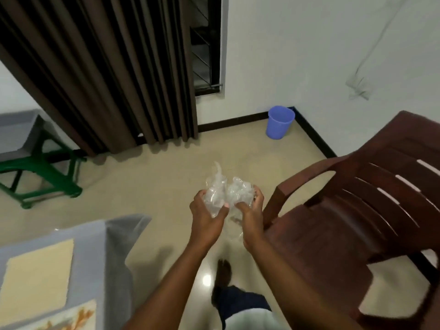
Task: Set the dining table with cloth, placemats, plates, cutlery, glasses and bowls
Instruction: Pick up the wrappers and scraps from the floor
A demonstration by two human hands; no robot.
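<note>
- Head view: both hands hold one crumpled wad of clear plastic wrapping over the floor. The left hand cups its left side with the thumb pressed into the front; the right hand curls round its right side.
- The step in hand looks like balling up waste wrapping, probably to throw it away. To do it well, squeeze the wad small between both palms and tuck in the loose tail sticking up above the left fingers, so nothing springs open or drops.
- The blue bin stands well beyond the grip, up and to the right, in the room corner. What is inside it cannot be told from here.
- Down and left of the grip is the table's grey cloth, already laid, with a cream placemat on it and the edge of a patterned mat nearer still.
- No plates, cutlery, glasses or bowls show, so most of the setting looks undone.
- A brown plastic chair stands just right of the grip.
</note>
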